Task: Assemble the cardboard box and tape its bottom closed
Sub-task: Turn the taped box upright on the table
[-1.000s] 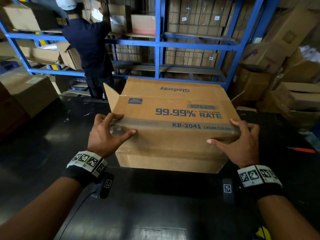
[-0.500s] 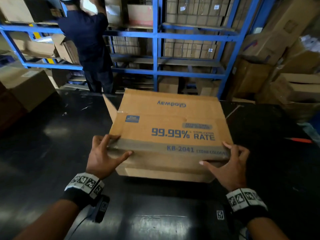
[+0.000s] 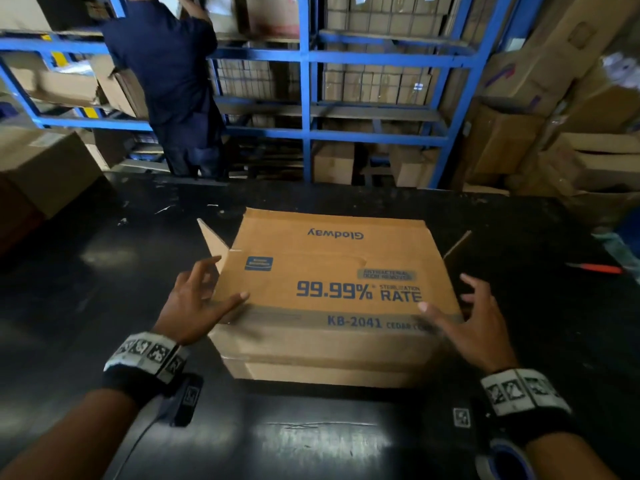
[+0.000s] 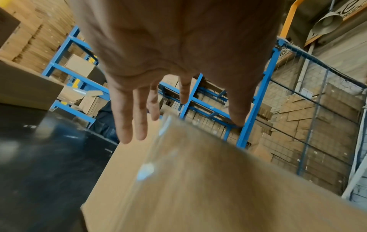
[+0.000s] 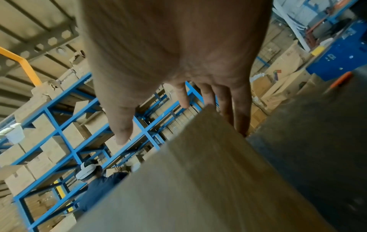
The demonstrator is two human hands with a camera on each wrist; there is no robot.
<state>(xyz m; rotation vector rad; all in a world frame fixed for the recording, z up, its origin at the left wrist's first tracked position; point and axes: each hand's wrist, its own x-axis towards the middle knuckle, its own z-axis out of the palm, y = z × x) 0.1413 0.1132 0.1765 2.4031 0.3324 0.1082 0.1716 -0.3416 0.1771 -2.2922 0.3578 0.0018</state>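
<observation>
A brown cardboard box printed "99.99% RATE" lies on the black table in the head view. A strip of tape runs across its top near the front edge. Small side flaps stick up at its far left and far right. My left hand is at the near left corner with fingers spread and the thumb on the top face. My right hand is at the near right corner, thumb on top and fingers splayed beside the side wall. In the wrist views straight fingers flank the box.
A blue tape roll sits by my right forearm. An orange-handled tool lies on the table at the right. A person in dark clothes works at the blue shelving beyond the table. Stacked cartons stand at the right.
The box has come down from a tilted, held position to lie on the table. Both hands have loosened from gripping its corners, and the fingers are now spread.
</observation>
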